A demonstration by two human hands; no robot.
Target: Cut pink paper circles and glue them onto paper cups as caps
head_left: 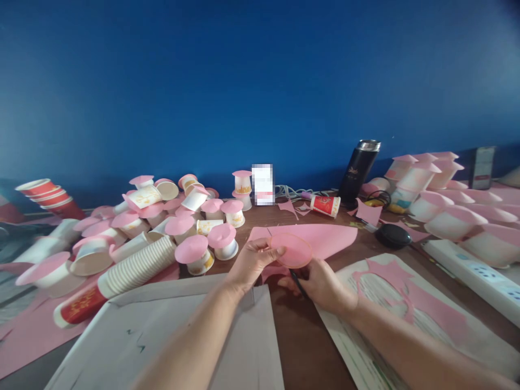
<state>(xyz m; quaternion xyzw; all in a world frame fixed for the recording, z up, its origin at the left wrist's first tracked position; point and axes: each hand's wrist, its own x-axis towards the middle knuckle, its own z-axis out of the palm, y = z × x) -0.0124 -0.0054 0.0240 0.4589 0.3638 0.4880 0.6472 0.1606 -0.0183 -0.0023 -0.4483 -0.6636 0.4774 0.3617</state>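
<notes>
While the left hand (252, 261) pinches a disc (296, 251), the right (326, 286) grips something black (298, 283) below.

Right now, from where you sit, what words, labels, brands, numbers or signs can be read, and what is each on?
No text can be read with certainty.
Black flask: pale script, too small.
Lying red cup: pale markings, too blurred.
Long cup stack: gold markings, too blurred.
Middle screen: pixelated.
Far-right phone: too blurred.
Right-hand sheet: faint lines, unreadable.
White panel: green marks, no legible word.
</notes>
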